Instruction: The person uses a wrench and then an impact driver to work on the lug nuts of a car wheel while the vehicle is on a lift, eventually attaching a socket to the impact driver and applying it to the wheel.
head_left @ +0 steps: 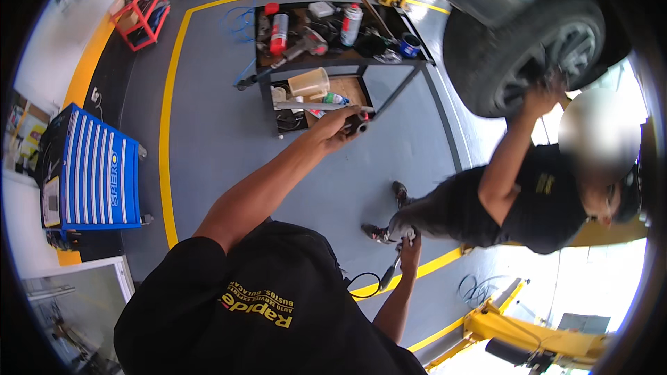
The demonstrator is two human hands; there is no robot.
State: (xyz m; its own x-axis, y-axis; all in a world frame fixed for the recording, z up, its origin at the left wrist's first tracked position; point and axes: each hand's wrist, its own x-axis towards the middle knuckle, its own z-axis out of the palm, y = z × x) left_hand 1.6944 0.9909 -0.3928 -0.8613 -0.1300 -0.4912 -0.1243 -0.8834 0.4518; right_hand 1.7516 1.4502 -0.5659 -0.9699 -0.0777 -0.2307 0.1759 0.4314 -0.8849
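Note:
My left hand (335,129) is stretched out in front of me, closed around a short dark tool with a red part (358,123), close to the lower shelf of a dark tool cart (389,73). My right hand (410,244) hangs low by my side and grips a slim dark tool (389,274). A black hose (361,283) loops from that tool. A co-worker in a black shirt (542,201) stands to my right. One of the co-worker's hands (540,99) reaches up to the wheel (517,45) of a raised car.
The cart's top carries spray cans (279,31), a blue cup (410,44) and loose tools; a clear jug (309,83) sits on its lower shelf. A blue drawer chest (94,167) stands at the left, a red trolley (142,10) far back. A yellow lift arm (535,340) lies at the lower right.

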